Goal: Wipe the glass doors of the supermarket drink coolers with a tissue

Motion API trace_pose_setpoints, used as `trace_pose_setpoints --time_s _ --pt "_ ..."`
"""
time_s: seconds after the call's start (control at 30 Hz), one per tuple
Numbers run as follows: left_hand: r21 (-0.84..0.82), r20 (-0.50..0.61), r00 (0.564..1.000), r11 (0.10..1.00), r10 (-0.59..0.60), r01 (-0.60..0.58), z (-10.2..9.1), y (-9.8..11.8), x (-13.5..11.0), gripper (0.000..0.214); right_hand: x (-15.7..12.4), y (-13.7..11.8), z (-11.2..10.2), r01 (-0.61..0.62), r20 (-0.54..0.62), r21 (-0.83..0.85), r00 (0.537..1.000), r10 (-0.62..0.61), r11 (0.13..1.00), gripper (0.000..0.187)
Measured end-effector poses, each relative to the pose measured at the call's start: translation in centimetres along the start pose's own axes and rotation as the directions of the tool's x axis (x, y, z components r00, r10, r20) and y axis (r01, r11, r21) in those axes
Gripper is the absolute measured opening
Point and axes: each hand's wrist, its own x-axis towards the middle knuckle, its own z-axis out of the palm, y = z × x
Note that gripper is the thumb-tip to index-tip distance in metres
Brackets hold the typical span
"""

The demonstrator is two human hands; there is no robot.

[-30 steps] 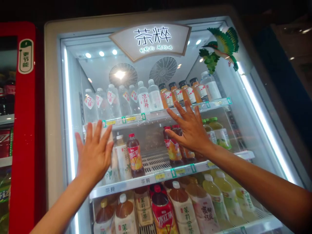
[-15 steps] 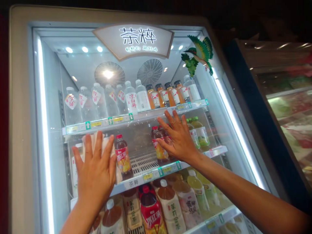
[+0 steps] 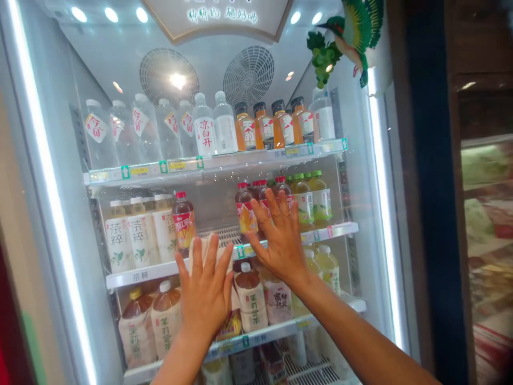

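My left hand [image 3: 206,299] lies flat with spread fingers, holding a pale cloth [image 3: 204,246] against the glass door of a lit drinks cooler. The palm covers most of the cloth. To the right and a little higher, my right hand [image 3: 279,248] is open, fingers apart, at the glass; whether the whole palm touches it I cannot tell. Behind the glass near it stand red-capped tea bottles [image 3: 243,211] and green-capped bottles [image 3: 320,200]. A single red-capped bottle [image 3: 184,222] is just above my left hand.
The top shelf edge [image 3: 228,160] carries clear water bottles [image 3: 204,128] and orange bottles [image 3: 264,128]. Large tea bottles [image 3: 252,299] fill a lower shelf. A bird decoration [image 3: 356,37] is at the upper right of the glass. Bright light strips [image 3: 48,176] run down both sides.
The view has moved closer and tilted lower. My left hand and the cloth have slid right and down across the glass, nearer my right hand, uncovering white-labelled bottles.
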Motion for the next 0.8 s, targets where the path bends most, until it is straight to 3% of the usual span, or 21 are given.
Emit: trace_pose_setpoints --time_s 0.2,0.33,0.4,0.53,0.6,0.73,0.8 --pt "0.006 -0.055 0.989 0.991 -0.135 0.135 0.9 2.1 1.7 0.069 -2.1 -0.7 0.1 -0.071 0.002 -0.025 0.997 0.072 0.997 0.071" --pt "-0.005 0.007 0.992 0.992 -0.128 0.128 1.3 4.0 -2.7 0.070 -4.0 -0.2 -0.2 -0.081 0.036 0.010 0.996 0.080 0.997 0.071" --pt "-0.017 0.029 0.995 0.995 -0.096 0.097 1.3 4.6 -3.7 0.071 -5.2 0.0 -0.4 -0.081 0.051 0.036 0.996 0.079 0.996 0.072" --pt "0.010 -0.009 0.996 0.996 -0.091 0.091 1.3 4.2 -0.3 0.071 -6.7 0.2 -0.6 -0.093 0.055 0.053 0.994 0.090 0.994 0.074" --pt "0.013 -0.009 0.995 0.995 -0.103 0.103 1.5 4.5 -0.1 0.072 -7.7 0.4 -0.6 -0.102 0.062 0.049 0.993 0.099 0.994 0.074" --pt "-0.045 0.094 0.993 0.996 -0.076 0.081 1.9 6.8 -6.2 0.076 -10.7 1.3 -0.6 -0.093 0.060 0.038 0.994 0.091 0.995 0.076" --pt "-0.055 0.116 0.989 0.994 -0.089 0.096 1.9 7.4 -7.9 0.077 -12.1 1.7 -0.6 -0.085 0.063 0.026 0.995 0.083 0.996 0.078"
